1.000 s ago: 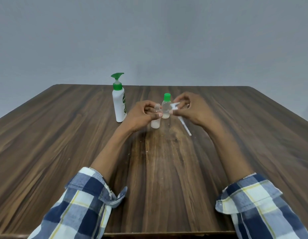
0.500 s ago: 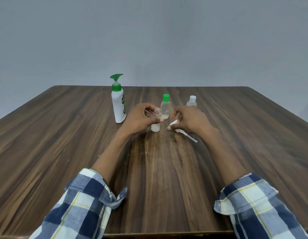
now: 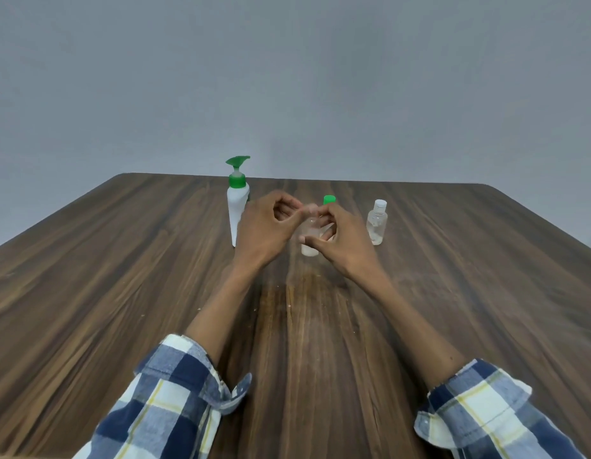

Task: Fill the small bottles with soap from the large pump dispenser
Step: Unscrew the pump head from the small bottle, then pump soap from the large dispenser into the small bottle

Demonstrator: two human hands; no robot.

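Observation:
A small clear bottle (image 3: 309, 249) with white soap at its bottom stands on the wooden table (image 3: 155, 276) between my hands. My left hand (image 3: 266, 228) curls at its left and pinches its neck. From the right, my right hand (image 3: 342, 238) pinches the white cap piece at the bottle's top, which is blurred, and its lower fingers cross the bottle's body. The large white pump dispenser (image 3: 237, 207) with a green pump stands upright just behind my left hand. A green-capped small bottle (image 3: 329, 200) is mostly hidden behind my right hand.
A clear small bottle with a white cap (image 3: 376, 224) stands upright to the right of my right hand. A grey wall rises behind the table's far edge.
My right hand carried the white cap piece with its long tube from beside the bottle up to the bottle's top; the tube no longer shows. The camera view tilted upward.

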